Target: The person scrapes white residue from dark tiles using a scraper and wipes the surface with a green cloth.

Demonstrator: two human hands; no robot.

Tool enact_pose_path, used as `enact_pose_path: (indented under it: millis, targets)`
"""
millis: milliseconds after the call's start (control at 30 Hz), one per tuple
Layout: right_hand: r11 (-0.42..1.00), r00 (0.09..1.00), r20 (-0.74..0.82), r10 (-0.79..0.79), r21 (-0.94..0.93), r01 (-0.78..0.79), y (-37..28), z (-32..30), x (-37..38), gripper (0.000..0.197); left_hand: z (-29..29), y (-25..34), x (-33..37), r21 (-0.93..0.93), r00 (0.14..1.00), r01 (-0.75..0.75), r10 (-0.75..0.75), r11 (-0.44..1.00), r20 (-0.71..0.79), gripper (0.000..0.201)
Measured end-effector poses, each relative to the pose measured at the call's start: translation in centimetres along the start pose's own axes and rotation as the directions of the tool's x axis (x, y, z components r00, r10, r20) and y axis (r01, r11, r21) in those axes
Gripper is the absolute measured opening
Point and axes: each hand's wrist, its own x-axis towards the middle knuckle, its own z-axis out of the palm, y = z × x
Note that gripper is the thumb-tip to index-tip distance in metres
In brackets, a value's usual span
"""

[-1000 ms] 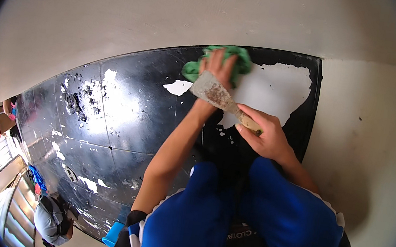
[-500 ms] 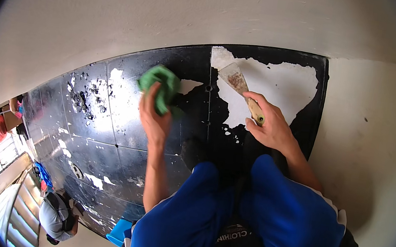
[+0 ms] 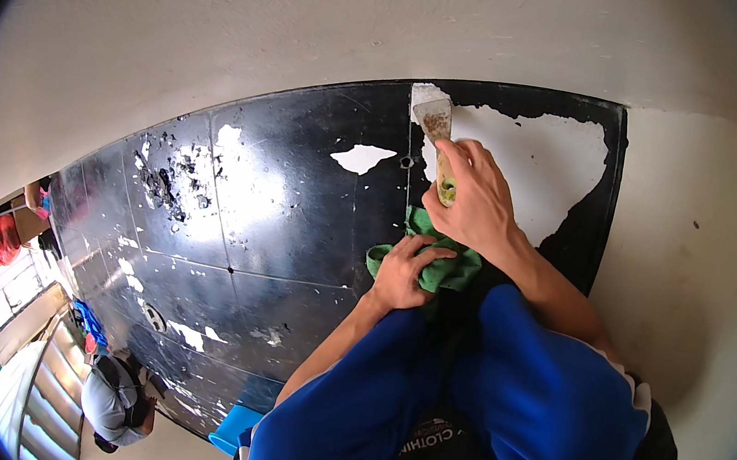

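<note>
My right hand (image 3: 481,198) is wrapped round the handle of a putty knife (image 3: 435,125). Its stained metal blade points away from me, over the left edge of a large white patch (image 3: 545,165) with ragged black edges. Below it, my left hand (image 3: 405,274) presses on a crumpled green cloth (image 3: 454,271), close to my knees. Both hands are over a black surface (image 3: 308,194) marked by straight seams, where the dark coating is broken by pale bare spots. Whether the blade touches the surface I cannot tell.
Pale walls (image 3: 688,207) border the black surface at the far side and right. A blue container (image 3: 236,427) stands by my left leg. Another person (image 3: 115,401) is at the lower left, beside a white railing (image 3: 39,401). Red and green bundles (image 3: 2,240) lie at the far left.
My left hand has brought the green cloth from the left down and right, nearer my knees, uncovering a white spot. The putty knife has turned more upright and shifted slightly left.
</note>
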Motion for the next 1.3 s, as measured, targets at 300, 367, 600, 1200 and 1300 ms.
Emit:
enact_pose_path:
  millis: [300,367,600,1200,1300]
  targets:
    - [0.964,0.939,-0.218,-0.265,-0.072,0.255,-0.2,0.4,2.6,0.054,0.1,0.0,0.0,0.026,1.0,-0.007,0.008,1.0,-0.021,0.068]
    - [0.977,0.963,-0.178,-0.201,0.041,0.211,0.1,0.9,2.6,0.052,0.0,0.0,0.0,0.025,1.0,-0.003,0.003,1.0,-0.013,0.068]
    - [0.97,0.952,-0.246,-0.183,0.111,0.216,0.9,1.7,1.9,0.05,0.0,-0.3,0.0,0.005,1.0,-0.01,0.01,1.0,-0.01,0.069]
    - [0.973,0.935,-0.286,-0.211,0.025,0.227,0.3,1.9,2.5,0.046,-0.1,-0.3,-0.1,-0.001,1.0,0.01,-0.01,1.0,0.009,0.068]
    - [0.987,0.95,-0.27,-0.155,-0.006,0.16,-0.9,1.6,2.6,0.045,-0.2,0.0,0.1,-0.005,1.0,0.026,-0.026,1.0,0.01,0.066]
